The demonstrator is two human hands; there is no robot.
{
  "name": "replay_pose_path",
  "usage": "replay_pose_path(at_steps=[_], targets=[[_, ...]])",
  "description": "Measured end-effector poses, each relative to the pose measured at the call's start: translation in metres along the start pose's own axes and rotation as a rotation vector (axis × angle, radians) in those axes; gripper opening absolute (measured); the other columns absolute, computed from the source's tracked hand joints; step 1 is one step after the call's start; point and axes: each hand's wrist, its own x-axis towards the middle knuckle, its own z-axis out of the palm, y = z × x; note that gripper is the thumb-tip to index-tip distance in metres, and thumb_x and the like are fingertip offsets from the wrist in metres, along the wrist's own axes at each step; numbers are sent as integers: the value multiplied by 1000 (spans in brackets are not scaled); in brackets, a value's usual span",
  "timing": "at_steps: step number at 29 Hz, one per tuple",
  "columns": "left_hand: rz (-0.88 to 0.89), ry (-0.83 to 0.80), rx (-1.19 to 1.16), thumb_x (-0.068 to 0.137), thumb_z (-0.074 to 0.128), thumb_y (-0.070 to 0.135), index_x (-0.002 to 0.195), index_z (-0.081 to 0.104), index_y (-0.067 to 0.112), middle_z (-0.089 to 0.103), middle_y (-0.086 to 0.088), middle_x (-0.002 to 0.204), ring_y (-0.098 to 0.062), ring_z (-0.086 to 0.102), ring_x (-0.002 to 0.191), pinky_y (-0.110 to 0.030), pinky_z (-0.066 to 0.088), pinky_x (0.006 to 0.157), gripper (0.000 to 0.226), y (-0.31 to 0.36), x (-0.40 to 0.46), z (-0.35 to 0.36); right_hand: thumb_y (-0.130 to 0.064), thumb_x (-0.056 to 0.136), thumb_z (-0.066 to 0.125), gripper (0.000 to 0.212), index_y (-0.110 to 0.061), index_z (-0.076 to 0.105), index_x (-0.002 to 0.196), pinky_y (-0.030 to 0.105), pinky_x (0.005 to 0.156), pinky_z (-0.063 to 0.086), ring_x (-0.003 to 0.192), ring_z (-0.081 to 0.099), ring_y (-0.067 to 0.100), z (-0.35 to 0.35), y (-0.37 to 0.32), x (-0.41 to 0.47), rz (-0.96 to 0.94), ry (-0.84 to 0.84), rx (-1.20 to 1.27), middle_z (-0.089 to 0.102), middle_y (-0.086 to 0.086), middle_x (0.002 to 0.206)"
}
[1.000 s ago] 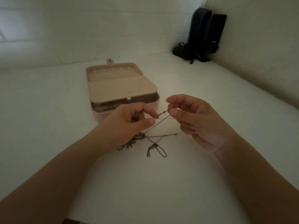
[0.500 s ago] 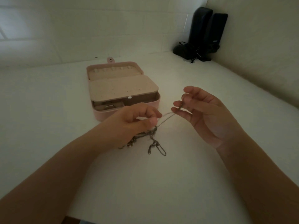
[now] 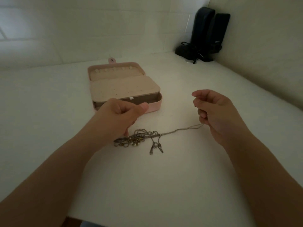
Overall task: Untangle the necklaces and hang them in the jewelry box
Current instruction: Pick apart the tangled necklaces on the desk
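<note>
While the wide white tabletop [image 3: 180,177] fills the view, your open pink rectangular jewelry box [image 3: 124,89] sits beyond your hands. Your left hand [image 3: 118,117] curls its fingers down onto the tangled metal necklace chains [image 3: 139,139] lying on the table. Your right hand [image 3: 213,115] pinches one thin silver strand [image 3: 180,130] stretched from the tangle.

Both forearms reach forward; the left hand [image 3: 120,115] is curled, knuckles up, and the right hand [image 3: 213,112] pinches with curled fingers.
</note>
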Motion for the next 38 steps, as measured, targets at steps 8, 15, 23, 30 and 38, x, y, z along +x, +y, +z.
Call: replay_pose_path(at_steps=[8,15,23,30,38], targets=[[195,-30,398,79,65,33,67,56,22,53,30,51,1,45,42,-8,33,45,18,-2,-5,5,-2,88,52,23,-22,65,86,19,41,27,42,30,5,-10,-7,-1,-106,60,-56,50,-3,72],[250,-187,632,77,65,40,82,65,34,60,16,75,3,53,72,-15,44,65,8,-10,1,9,-10,90,53,24,-29,64,82,10,40,30,41,35,4,-9,-5,-3,-201,110,-357,59,-12,81],[154,-35,453,83,60,31,73,60,29,59,11,62,0,55,58,-11,43,52,9,-11,0,0,-9,91,49,23,-25,66,89,8,41,33,54,46,6,-9,5,1,-123,-38,-624,62,-1,89],[90,-38,157,87,50,28,79,59,25,67,22,75,8,57,65,-8,42,59,13,-9,1,-1,-9,90,45,28,-25,68,86,11,36,29,38,38,6,-6,4,-1,-72,-203,-770,51,-2,57],[75,-120,29,91,43,33,81,52,22,71,8,69,-42,61,83,-60,47,82,17,-3,-2,3,-68,60,53,47,-29,72,77,25,54,28,49,35,9,2,-4,-12,-114,-471,-715,43,-1,55]])
